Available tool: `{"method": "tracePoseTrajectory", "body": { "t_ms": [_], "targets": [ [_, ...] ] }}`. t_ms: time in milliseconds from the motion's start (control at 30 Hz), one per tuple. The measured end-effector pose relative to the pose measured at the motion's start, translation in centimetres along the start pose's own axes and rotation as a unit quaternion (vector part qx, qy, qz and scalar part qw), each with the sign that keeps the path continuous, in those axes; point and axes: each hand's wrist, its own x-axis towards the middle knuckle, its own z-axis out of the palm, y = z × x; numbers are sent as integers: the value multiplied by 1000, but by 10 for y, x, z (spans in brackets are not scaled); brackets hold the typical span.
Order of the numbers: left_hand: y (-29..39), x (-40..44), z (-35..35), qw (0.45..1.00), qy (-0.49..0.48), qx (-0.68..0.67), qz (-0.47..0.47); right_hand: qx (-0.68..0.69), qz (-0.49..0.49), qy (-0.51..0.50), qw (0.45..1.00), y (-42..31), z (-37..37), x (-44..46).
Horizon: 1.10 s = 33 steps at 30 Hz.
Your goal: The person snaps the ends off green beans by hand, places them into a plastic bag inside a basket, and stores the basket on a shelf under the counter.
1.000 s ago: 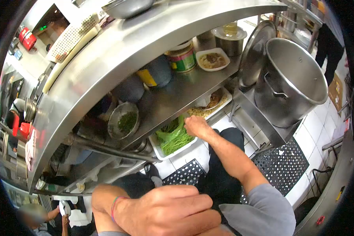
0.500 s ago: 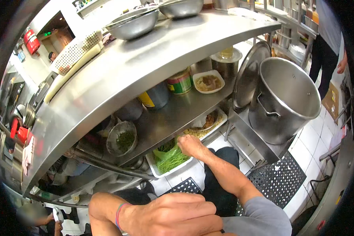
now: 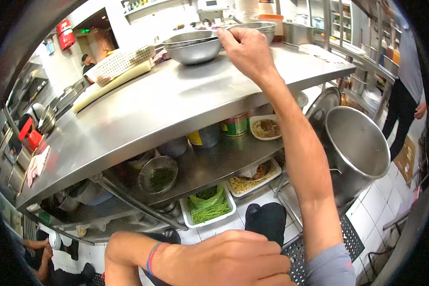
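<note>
My right hand (image 3: 248, 50) is raised over the steel table (image 3: 176, 90). Its fingers are closed at the right rim of a metal bowl (image 3: 193, 52); the exact grip is partly hidden. Close to the camera, my left hand (image 3: 238, 260) is curled, and whatever lies inside it, if anything, is out of sight. A second metal bowl (image 3: 267, 32) stands behind my right hand. Below the table, a white tray (image 3: 189, 220) holds green beans (image 3: 212, 209) and a green plastic bag (image 3: 209, 198). Beside it is another white tray (image 3: 274, 177) with pale yellow pieces.
A tall steel pot (image 3: 357, 143) stands to the right, partly behind my forearm. The undershelf (image 3: 200, 167) carries a bowl of dark greens (image 3: 159, 176) and a can (image 3: 235, 126). A perforated basket (image 3: 124, 64) sits on the table. Other people are at far right and lower left.
My right hand has risen from the tray of green beans to the metal bowl on the table. My left hand stays curled near the camera. The view has tilted upward.
</note>
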Motion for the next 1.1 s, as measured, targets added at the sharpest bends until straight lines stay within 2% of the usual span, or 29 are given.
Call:
{"method": "tracePoseTrajectory", "body": {
  "t_ms": [100,200,300,433,567,867,967,1000,1100],
  "targets": [
    [-4,2,3,998,28,-48,8,-165,64,-207,962,61,27,8],
    [-4,1,7,999,40,-26,3,-62,117,-149,980,62,30,6],
    [-3,1,15,1000,25,-3,-4,2,200,-157,967,55,18,4],
    [-1,2,25,1000,-5,20,1,-41,188,-194,962,49,14,7],
    [9,17,30,1000,4,19,-12,-35,147,-114,982,55,21,3],
    [7,19,33,996,-69,56,-18,-36,166,-164,972,53,14,6],
    [3,12,29,996,-50,70,-14,-43,173,-168,970,50,12,6],
    [1,9,28,997,-38,66,-9,-33,158,-125,979,56,18,4],
    [-7,-1,28,1000,-3,27,6,-66,157,-135,976,59,18,6]
  ]
}}
